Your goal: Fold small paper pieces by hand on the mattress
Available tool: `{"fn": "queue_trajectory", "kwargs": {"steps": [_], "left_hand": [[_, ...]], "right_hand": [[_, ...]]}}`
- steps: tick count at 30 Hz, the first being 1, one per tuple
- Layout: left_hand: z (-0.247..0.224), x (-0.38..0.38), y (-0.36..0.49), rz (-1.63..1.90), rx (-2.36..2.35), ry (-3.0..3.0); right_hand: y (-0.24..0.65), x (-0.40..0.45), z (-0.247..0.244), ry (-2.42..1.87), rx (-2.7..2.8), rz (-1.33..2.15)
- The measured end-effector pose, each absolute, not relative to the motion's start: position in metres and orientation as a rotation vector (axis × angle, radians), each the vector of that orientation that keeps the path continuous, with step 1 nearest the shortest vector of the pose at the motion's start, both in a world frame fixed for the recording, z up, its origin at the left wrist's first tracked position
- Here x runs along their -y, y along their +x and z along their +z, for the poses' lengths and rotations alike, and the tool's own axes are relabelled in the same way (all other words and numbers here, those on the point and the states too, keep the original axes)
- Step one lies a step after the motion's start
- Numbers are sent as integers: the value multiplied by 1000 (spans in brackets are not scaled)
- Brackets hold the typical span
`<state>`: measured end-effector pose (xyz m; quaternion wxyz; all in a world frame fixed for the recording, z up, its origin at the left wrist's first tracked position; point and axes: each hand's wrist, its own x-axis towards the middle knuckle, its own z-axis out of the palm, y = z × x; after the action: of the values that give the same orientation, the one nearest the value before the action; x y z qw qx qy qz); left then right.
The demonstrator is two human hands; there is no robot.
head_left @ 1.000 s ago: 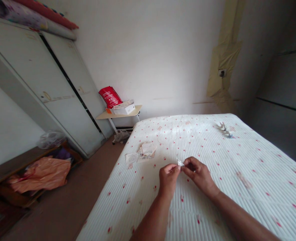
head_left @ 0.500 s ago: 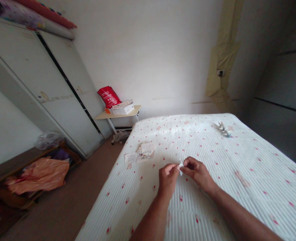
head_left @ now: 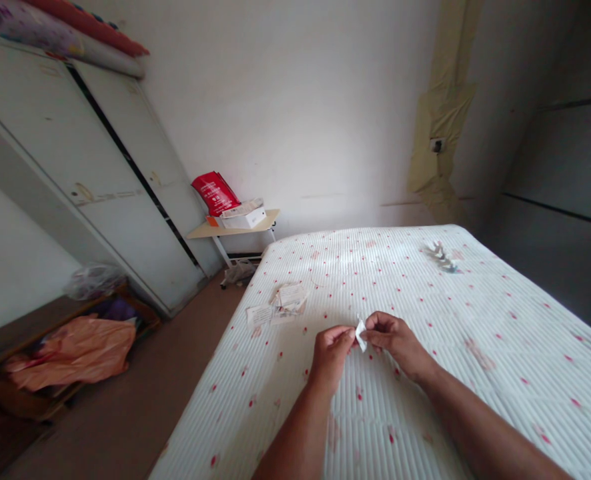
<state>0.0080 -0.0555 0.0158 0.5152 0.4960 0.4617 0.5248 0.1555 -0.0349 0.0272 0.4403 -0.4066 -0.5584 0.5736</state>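
Between my two hands, over the middle of the bed, is a small white folded piece, which looks like paper. My left hand pinches its left side between thumb and fingertips. From the other side, my right hand grips it with bent fingers. Several printed paper pieces lie in a loose pile on the bed, to the left of my hands. Farther back on the right, a row of small white twisted pieces rests on the cover.
Beyond the bed's far left corner stands a small table with a red bag and a white box. A wardrobe and a low shelf with an orange bag are at the left.
The white piece shows more between my fingertips and looks wider. My hands have barely moved, and the whole view has shifted slightly.
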Motion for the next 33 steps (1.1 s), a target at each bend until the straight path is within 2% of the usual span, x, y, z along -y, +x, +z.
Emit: {"fn": "queue_trajectory", "kwargs": {"steps": [20, 33], "left_hand": [[18, 56, 7, 1225, -1036, 1232], [24, 58, 7, 1215, -1118, 1303]], "right_hand": [[160, 33, 22, -844, 1194, 1710], [161, 32, 19, -801, 1187, 1766]]}}
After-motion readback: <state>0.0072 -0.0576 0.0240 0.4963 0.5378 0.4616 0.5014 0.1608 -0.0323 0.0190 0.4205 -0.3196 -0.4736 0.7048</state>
